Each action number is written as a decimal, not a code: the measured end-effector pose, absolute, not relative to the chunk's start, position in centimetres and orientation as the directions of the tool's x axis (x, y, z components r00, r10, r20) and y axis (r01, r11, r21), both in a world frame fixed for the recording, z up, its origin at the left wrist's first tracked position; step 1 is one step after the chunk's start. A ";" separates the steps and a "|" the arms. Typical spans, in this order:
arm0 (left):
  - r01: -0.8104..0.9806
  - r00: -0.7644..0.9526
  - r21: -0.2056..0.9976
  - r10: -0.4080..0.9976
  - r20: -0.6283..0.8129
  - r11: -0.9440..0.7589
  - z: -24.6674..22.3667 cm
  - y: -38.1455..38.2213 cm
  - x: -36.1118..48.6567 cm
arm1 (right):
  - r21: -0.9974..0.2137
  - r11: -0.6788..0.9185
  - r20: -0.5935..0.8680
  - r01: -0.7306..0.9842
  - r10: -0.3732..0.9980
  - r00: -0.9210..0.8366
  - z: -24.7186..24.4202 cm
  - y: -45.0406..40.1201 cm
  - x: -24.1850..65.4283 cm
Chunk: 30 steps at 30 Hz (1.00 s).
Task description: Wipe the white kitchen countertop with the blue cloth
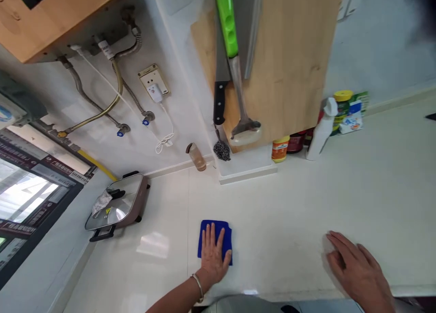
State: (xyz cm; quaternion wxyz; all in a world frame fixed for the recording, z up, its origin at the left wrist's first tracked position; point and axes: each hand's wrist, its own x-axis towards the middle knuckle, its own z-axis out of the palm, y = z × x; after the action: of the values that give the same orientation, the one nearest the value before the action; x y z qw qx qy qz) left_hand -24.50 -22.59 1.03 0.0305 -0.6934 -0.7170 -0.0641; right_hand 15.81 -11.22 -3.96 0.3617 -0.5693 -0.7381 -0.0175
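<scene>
Left fingers (213, 235), spread flat, partly hide the blue cloth (228, 238); right fingers (344, 245) extend loosely.

Cutting board (289, 72): pale tan wood. Against it, ladle (237, 79) with bright green handle; knife (220, 101), handle black. Below the board, folded cloth (227, 240), solid deep blue, on white countertop (272, 235). Under its lower edge, small jar (279, 151), orange and yellow. Just right of it, spray bottle (322, 132), white. Far left of it, electric pan (137, 204): sides dull brown, handles black, I note.
</scene>
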 end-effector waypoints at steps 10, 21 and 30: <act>0.891 0.338 0.317 0.941 0.009 -0.324 2.7 -11.3 -8.1 | -0.333 0.394 0.573 0.857 0.806 -0.148 -4.6 -10.8 16.3; 0.897 0.285 0.314 0.950 0.124 -0.311 1.1 -9.4 -11.8 | -0.320 0.396 0.551 0.861 0.817 -0.171 -5.2 -11.0 17.8; 0.947 -0.271 0.216 0.951 0.149 0.236 2.7 -18.7 -29.3 | -0.356 0.451 0.503 0.819 0.831 -0.239 -4.2 -11.3 18.4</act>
State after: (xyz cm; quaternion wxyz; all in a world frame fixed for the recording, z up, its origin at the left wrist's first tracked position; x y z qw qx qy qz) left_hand -29.30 -18.65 2.69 -0.0068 -0.6036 -0.7862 -0.1322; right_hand 18.44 -11.28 -4.21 0.3256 -0.5239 -0.7870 0.0093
